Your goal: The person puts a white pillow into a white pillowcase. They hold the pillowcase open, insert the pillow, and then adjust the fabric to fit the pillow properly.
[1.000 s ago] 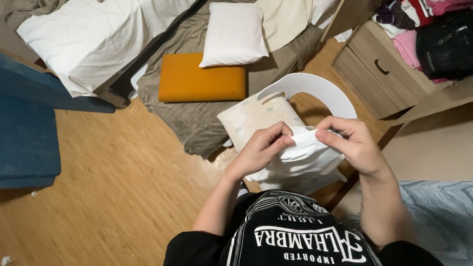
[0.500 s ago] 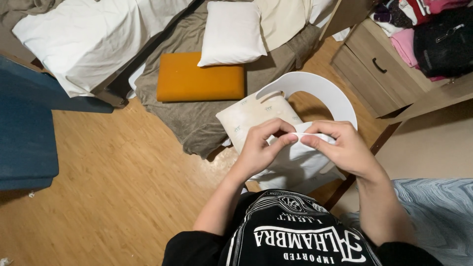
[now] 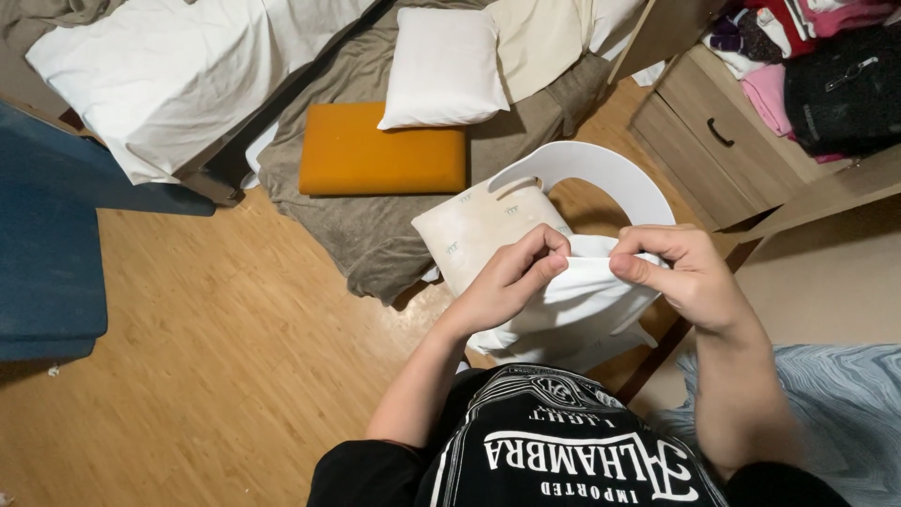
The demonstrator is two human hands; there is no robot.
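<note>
White cloth: the white cloth [image 3: 577, 305] hangs in front of the person's chest, above the seat of the white chair, its top edge pulled level between the two hands and the rest drooping in loose folds.
Cloth against fingers: the top edge runs from the left fingertips to the right fingertips; the hem is pinched at each end, and the span between sags slightly.
Left hand: the left hand [image 3: 511, 282] closes on the left end of the top edge, thumb pressed against bent fingers [image 3: 552, 252], the cloth gripped between them.
Right hand: the right hand [image 3: 690, 277] closes on the right end, forefinger and thumb [image 3: 638, 272] clamped on the hem, the other fingers curled in.
White chair: the white chair [image 3: 601, 169] stands just beyond the hands, its curved back with a handle slot showing above the cloth.
Cream cushion: a cream cushion [image 3: 479, 230] lies on the chair seat, partly behind the left hand.
Grey blanket: a grey blanket [image 3: 375, 235] spreads over the wooden floor [image 3: 188, 329] beyond the chair.
Orange cushion: an orange cushion [image 3: 383, 150] lies on the blanket, with a white pillow [image 3: 446, 66] touching its far edge.
Drawer unit: a wooden drawer unit [image 3: 723, 141] stands at the right, clothes piled on top.
Blue furniture: a blue piece [image 3: 47, 253] stands at the left edge of the floor.
</note>
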